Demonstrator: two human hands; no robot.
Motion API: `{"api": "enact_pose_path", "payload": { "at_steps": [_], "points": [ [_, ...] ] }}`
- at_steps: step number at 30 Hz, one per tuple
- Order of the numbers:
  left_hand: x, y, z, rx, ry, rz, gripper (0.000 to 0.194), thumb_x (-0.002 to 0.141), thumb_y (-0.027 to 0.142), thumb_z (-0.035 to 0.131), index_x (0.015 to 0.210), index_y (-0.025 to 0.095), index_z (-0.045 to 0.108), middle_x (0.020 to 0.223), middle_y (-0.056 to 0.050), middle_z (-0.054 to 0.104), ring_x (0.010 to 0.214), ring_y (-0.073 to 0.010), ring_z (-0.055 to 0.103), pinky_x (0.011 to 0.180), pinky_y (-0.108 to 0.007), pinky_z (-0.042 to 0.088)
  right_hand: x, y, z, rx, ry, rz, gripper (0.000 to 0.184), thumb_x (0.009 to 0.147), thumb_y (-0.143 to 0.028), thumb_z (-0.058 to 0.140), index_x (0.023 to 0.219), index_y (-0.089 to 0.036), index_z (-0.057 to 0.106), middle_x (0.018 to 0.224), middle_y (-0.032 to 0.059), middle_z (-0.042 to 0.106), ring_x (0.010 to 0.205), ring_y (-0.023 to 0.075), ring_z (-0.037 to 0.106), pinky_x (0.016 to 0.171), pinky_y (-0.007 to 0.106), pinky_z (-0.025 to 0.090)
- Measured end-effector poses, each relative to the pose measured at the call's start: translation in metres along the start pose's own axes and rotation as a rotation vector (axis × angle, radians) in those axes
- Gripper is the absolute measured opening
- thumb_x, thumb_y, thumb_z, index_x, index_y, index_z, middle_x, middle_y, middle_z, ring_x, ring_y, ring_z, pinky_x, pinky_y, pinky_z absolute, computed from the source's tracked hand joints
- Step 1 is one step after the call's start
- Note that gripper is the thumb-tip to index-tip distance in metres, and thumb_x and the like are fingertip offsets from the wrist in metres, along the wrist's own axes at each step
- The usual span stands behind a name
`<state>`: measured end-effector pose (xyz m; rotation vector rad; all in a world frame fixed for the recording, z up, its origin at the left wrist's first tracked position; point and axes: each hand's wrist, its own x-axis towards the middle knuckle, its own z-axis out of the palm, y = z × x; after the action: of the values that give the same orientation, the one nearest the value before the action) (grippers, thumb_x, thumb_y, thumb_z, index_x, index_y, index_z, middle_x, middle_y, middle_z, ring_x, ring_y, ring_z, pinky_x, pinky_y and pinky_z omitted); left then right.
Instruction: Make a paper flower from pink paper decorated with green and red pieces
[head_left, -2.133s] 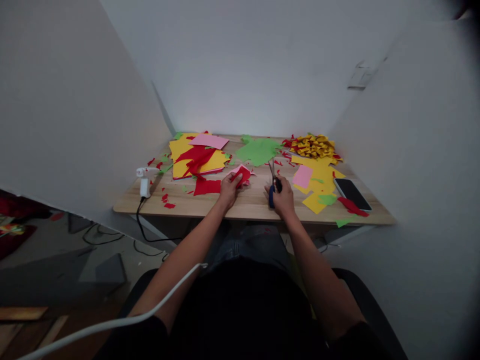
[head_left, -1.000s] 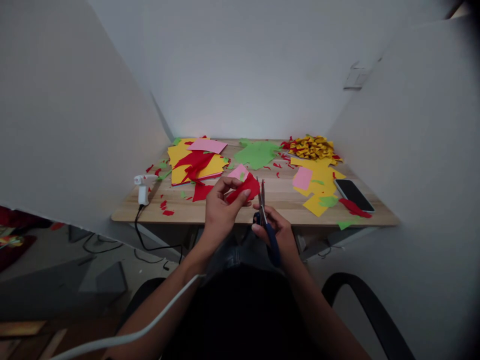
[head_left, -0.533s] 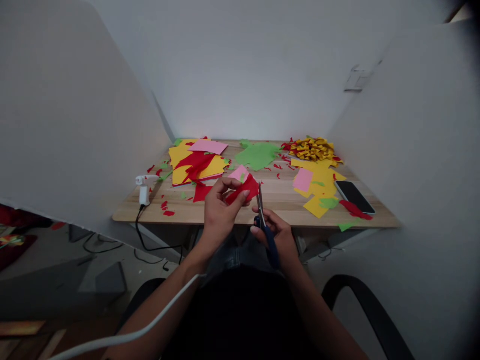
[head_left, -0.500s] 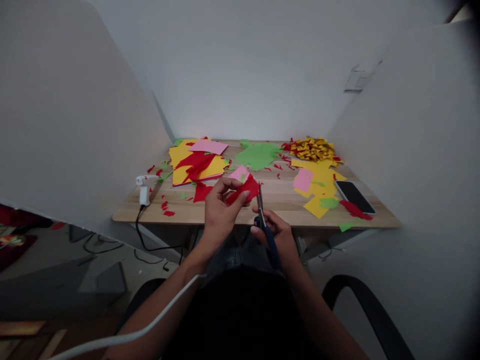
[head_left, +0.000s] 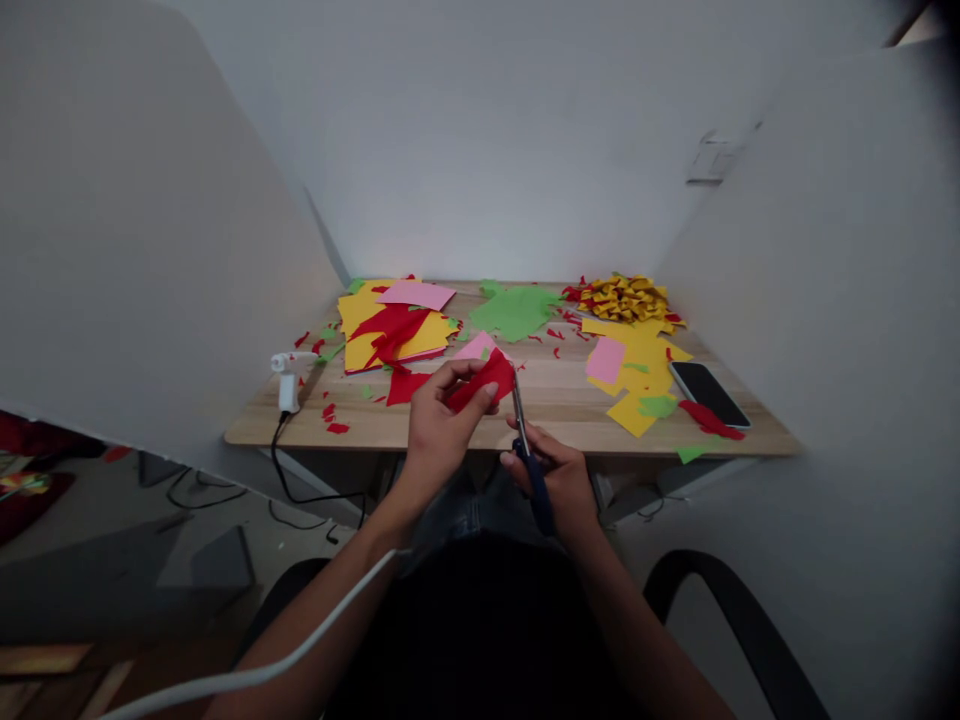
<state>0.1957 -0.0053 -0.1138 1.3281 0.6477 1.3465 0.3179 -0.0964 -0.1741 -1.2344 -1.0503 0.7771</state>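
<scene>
Between the thumb and fingers of my left hand (head_left: pixel 444 415) is a piece of red paper (head_left: pixel 495 378), held above the table's front edge. My right hand (head_left: pixel 555 475) grips dark blue-handled scissors (head_left: pixel 535 480), their metal blades pointing up and away from me. The blades lie along the right edge of the red paper and look nearly closed. Just behind my left fingers a pink sheet (head_left: pixel 477 346) lies on the table. Another red piece (head_left: pixel 406 386) rests to the left of my left hand.
A glue gun (head_left: pixel 286 385) with a black cord stands at the table's left. Yellow sheets (head_left: pixel 364 325) are stacked behind it, beside green paper (head_left: pixel 517 312). At the right are a yellow folded-paper piece (head_left: pixel 628 298) and a phone (head_left: pixel 709 393). Partitions flank the table (head_left: pixel 390 435).
The scissor blades have closed together at the red paper's right edge, having been slightly apart. Both hands stay in nearly the same place.
</scene>
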Motion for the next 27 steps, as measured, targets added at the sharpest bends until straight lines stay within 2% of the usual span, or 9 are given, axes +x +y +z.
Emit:
{"api": "enact_pose_path", "payload": {
  "at_steps": [7, 11, 16, 20, 23, 27],
  "points": [
    [0.002, -0.001, 0.000, -0.020, -0.045, -0.049, 0.038, 0.070, 0.040, 0.087, 0.096, 0.017, 0.071, 0.095, -0.005, 0.074, 0.065, -0.0128, 0.068, 0.058, -0.024, 0.062, -0.001, 0.002, 0.001, -0.032, 0.018, -0.039, 0.048, 0.070, -0.035, 0.083, 0.116, -0.022, 0.079, 0.080, 0.0017, 0.062, 0.064, 0.0128, 0.050, 0.058, 0.026, 0.047],
    [0.003, 0.000, 0.000, -0.003, -0.031, -0.070, 0.041, 0.069, 0.041, 0.088, 0.098, 0.017, 0.071, 0.093, -0.005, 0.074, 0.062, -0.0127, 0.067, 0.057, -0.024, 0.060, -0.002, -0.002, 0.002, -0.019, 0.008, -0.008, 0.048, 0.070, -0.038, 0.084, 0.115, -0.022, 0.078, 0.078, 0.0006, 0.060, 0.063, 0.0122, 0.048, 0.056, 0.025, 0.046],
    [0.004, 0.003, 0.000, -0.016, 0.030, -0.116, 0.049, 0.064, 0.039, 0.091, 0.102, 0.015, 0.072, 0.083, -0.002, 0.073, 0.058, -0.0120, 0.067, 0.057, -0.023, 0.057, -0.001, -0.007, -0.003, 0.099, -0.129, 0.084, 0.044, 0.074, -0.044, 0.081, 0.111, -0.022, 0.069, 0.073, -0.0026, 0.054, 0.061, 0.0118, 0.048, 0.058, 0.024, 0.044],
    [0.003, 0.007, 0.001, -0.042, 0.050, -0.195, 0.046, 0.064, 0.039, 0.091, 0.096, 0.014, 0.070, 0.080, -0.001, 0.072, 0.061, -0.0129, 0.068, 0.060, -0.023, 0.057, -0.003, -0.008, -0.003, 0.195, -0.249, 0.056, 0.045, 0.082, -0.055, 0.071, 0.110, -0.022, 0.062, 0.084, 0.0013, 0.059, 0.073, 0.0152, 0.055, 0.068, 0.027, 0.046],
    [0.001, 0.008, 0.002, -0.052, 0.058, -0.235, 0.046, 0.063, 0.037, 0.092, 0.094, 0.013, 0.068, 0.079, -0.001, 0.072, 0.063, -0.0127, 0.068, 0.063, -0.023, 0.056, -0.005, -0.010, 0.001, 0.191, -0.227, 0.051, 0.046, 0.079, -0.050, 0.076, 0.112, -0.022, 0.061, 0.088, 0.0015, 0.060, 0.078, 0.0157, 0.056, 0.074, 0.027, 0.047],
    [-0.003, 0.007, 0.002, -0.083, 0.016, -0.266, 0.049, 0.062, 0.035, 0.092, 0.099, 0.013, 0.068, 0.081, -0.001, 0.073, 0.065, -0.0115, 0.067, 0.069, -0.024, 0.056, -0.006, -0.015, 0.004, 0.166, -0.180, 0.065, 0.047, 0.071, -0.040, 0.083, 0.110, -0.023, 0.063, 0.081, -0.0016, 0.057, 0.071, 0.0143, 0.053, 0.072, 0.028, 0.048]
  ]
}}
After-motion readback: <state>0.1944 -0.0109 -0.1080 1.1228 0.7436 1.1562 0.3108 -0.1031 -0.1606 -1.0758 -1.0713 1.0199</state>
